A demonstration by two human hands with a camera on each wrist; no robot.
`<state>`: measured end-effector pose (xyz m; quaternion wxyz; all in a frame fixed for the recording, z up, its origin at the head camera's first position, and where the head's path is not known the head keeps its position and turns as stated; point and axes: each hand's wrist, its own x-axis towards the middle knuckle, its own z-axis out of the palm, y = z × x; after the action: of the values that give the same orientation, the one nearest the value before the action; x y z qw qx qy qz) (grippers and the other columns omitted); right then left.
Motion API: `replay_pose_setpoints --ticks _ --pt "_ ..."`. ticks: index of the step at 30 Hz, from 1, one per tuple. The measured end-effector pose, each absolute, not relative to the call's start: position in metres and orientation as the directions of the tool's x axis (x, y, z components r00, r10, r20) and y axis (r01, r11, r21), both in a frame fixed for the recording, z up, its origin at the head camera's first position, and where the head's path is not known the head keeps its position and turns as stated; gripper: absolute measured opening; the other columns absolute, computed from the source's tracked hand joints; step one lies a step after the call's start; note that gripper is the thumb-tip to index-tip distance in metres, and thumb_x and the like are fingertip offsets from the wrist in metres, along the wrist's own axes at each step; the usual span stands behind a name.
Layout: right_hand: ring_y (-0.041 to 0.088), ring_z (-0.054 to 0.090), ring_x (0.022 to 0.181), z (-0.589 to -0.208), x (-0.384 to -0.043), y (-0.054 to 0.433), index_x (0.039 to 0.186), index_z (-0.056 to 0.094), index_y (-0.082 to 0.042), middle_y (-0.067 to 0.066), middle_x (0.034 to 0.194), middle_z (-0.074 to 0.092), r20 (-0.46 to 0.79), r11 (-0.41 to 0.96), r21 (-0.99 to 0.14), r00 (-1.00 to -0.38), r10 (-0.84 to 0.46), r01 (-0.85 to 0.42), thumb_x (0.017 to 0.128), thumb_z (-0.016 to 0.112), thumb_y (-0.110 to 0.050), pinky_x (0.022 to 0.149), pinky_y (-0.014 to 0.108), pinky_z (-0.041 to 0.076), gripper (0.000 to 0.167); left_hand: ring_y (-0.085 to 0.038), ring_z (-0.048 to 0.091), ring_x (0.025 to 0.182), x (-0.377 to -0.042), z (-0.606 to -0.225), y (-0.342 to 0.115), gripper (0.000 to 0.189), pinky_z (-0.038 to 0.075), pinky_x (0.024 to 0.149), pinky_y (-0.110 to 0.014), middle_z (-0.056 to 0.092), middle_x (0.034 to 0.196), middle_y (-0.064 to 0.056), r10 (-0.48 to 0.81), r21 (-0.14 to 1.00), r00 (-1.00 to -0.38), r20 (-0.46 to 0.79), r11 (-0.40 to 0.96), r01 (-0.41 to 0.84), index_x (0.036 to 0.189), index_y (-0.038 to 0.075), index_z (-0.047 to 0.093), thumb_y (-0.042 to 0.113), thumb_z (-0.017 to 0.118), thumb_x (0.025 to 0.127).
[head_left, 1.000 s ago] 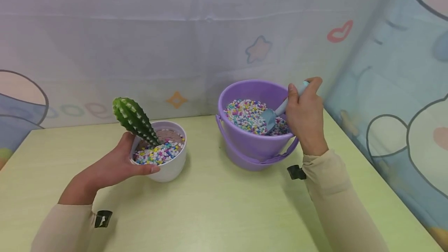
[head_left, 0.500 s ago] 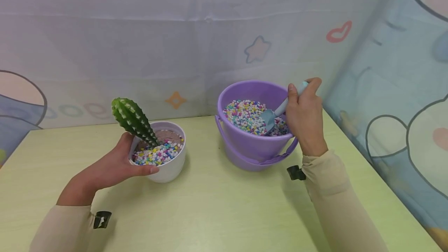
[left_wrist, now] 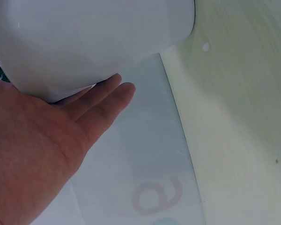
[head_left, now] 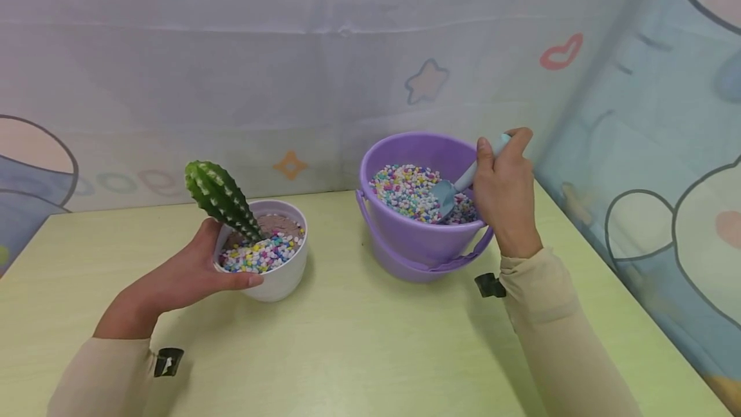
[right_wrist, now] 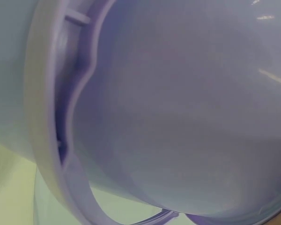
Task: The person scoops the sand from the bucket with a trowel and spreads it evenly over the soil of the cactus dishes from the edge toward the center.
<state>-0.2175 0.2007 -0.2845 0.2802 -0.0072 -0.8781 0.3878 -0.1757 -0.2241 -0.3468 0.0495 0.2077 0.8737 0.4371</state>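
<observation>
- Head view: printed cloth backdrop (head_left: 231,69) behind tabletop (head_left: 347,359). Purple bucket (head_left: 417,243) of coloured pellets (head_left: 405,192) at right; white pot (head_left: 282,282) with leaning cactus (head_left: 222,199) at left. Left hand (head_left: 188,275) grips pot, thumb on near side. Right hand (head_left: 506,195) holds blue scoop (head_left: 465,179), blade among pellets.
- Left wrist: pot wall overhead, fingers (left_wrist: 105,110) against it.
- Right wrist: bucket wall hides scoop; bail handle (right_wrist: 82,197) in foreground.

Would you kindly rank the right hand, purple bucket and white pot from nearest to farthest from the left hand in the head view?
1. White pot: held in the left hand.
2. Purple bucket: right of the pot.
3. Right hand: farthest right.
</observation>
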Motion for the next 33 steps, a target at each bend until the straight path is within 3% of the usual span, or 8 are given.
replay_pose_setpoints --ticks 8,15,23,33 --pt "0.033 0.057 0.056 -0.2852 -0.2185 0.2007 0.127 0.025 -0.002 0.019 0.073 0.054 0.504 0.711 -0.673 -0.829 0.243 -0.201 0.105 0.031 -0.042 0.054 0.042 0.044 0.046 -0.030 0.029 0.131 -0.1761 -0.3468 -0.2239 0.109 0.028 0.097 -0.022 0.024 0.147 -0.014 0.420 0.788 -0.901 0.107 0.517 0.335 0.155 0.015 0.005 0.025 0.084 0.080" --pt "0.033 0.056 0.053 -0.2855 -0.2179 0.2002 0.128 0.025 -0.001 0.019 0.072 0.054 0.502 0.716 -0.670 -0.831 0.241 -0.197 0.106 0.031 -0.041 0.052 0.042 0.044 0.046 -0.031 0.024 0.135 -0.1791 -0.3475 -0.2287 0.114 0.027 0.103 -0.038 0.018 0.152 -0.013 0.442 0.785 -0.892 0.098 0.516 0.342 0.157 0.018 -0.001 0.023 0.084 0.080" --pt "0.033 0.056 0.054 -0.2856 -0.2176 0.2020 0.128 0.025 -0.002 0.019 0.072 0.053 0.504 0.719 -0.667 -0.829 0.244 -0.194 0.106 0.031 -0.042 0.053 0.042 0.044 0.046 -0.030 0.033 0.128 -0.1819 -0.3491 -0.2297 0.106 0.030 0.093 -0.014 0.027 0.145 -0.013 0.473 0.803 -0.875 0.102 0.480 0.352 0.154 0.012 0.007 0.020 0.083 0.081" --pt "0.033 0.058 0.057 -0.2850 -0.2182 0.2031 0.127 0.026 -0.003 0.017 0.073 0.054 0.503 0.707 -0.679 -0.827 0.250 -0.200 0.105 0.033 -0.042 0.054 0.042 0.043 0.046 -0.037 0.027 0.133 -0.1746 -0.3452 -0.2266 0.114 0.031 0.100 -0.042 0.017 0.151 -0.020 0.389 0.807 -0.919 0.065 0.522 0.278 0.154 0.007 -0.004 0.021 0.082 0.081"
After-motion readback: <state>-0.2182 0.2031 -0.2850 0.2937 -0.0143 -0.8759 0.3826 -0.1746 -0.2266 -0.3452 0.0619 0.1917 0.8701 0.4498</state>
